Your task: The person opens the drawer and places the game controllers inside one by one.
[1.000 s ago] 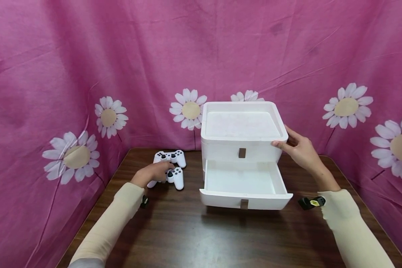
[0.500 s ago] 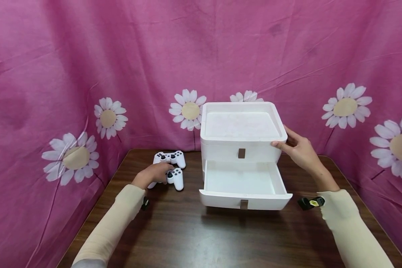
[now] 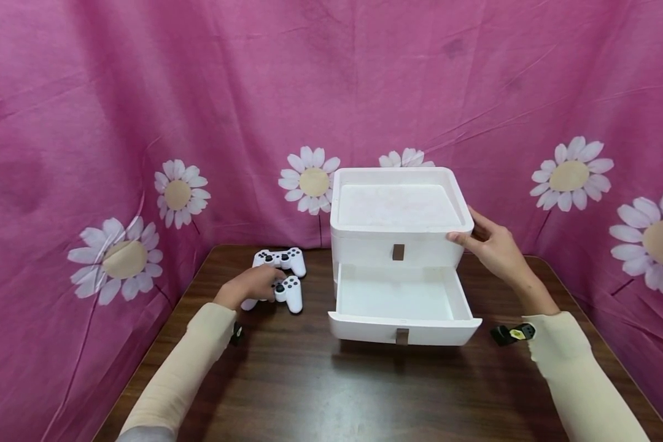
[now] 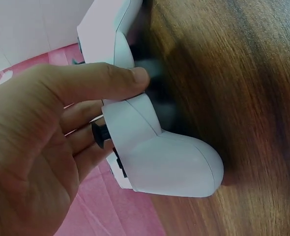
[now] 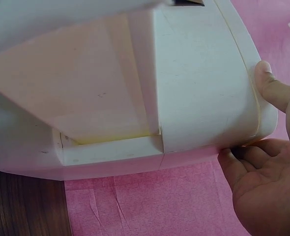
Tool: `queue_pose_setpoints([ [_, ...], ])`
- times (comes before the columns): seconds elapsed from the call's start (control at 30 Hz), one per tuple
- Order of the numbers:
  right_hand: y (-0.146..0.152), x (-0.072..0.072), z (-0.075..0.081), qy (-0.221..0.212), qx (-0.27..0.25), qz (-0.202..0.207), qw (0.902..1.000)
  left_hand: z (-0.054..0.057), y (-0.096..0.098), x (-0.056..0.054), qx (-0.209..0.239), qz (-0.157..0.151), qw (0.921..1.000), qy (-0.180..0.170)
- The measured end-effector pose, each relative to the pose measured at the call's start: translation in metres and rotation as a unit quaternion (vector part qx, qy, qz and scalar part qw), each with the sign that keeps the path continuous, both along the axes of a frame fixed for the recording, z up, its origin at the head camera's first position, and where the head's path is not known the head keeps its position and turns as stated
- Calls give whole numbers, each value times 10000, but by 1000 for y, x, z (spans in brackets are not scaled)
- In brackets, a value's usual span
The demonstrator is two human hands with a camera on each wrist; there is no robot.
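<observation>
My left hand (image 3: 248, 286) grips a white game controller (image 3: 294, 296) at the left of the table. In the left wrist view the thumb lies across the middle of this controller (image 4: 177, 164), with the fingers curled round its far side near a black thumbstick. Just behind it is a second white game controller (image 3: 296, 263), partly overlapped by my hand. My right hand (image 3: 493, 250) holds the upper right corner of a white drawer unit (image 3: 359, 248), thumb on the front and fingers along the side. Its lower drawer (image 3: 364, 331) is pulled out, with nothing inside.
Above the open drawer is a closed one with a brown pull tab (image 3: 398, 252). The unit's top (image 3: 398, 205) is a shallow rimmed tray. Under everything lies a dark wooden table (image 3: 287, 380). A pink flowered cloth (image 3: 243, 123) hangs behind and on both sides.
</observation>
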State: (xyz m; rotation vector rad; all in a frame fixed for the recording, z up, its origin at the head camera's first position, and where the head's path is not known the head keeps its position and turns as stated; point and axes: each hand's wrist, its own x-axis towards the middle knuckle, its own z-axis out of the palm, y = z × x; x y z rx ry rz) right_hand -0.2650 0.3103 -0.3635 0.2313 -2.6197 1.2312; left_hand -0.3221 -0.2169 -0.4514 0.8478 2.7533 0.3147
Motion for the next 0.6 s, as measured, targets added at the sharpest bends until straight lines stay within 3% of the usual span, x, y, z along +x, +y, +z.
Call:
queue_pose_setpoints([
  [0.23,0,0,0,21,4,-4,10000,5,-3,-2,204,9,9997,128],
  [0.6,-1,1,0,106,11,-4,9999,39,3,7,335,45,9993,177],
])
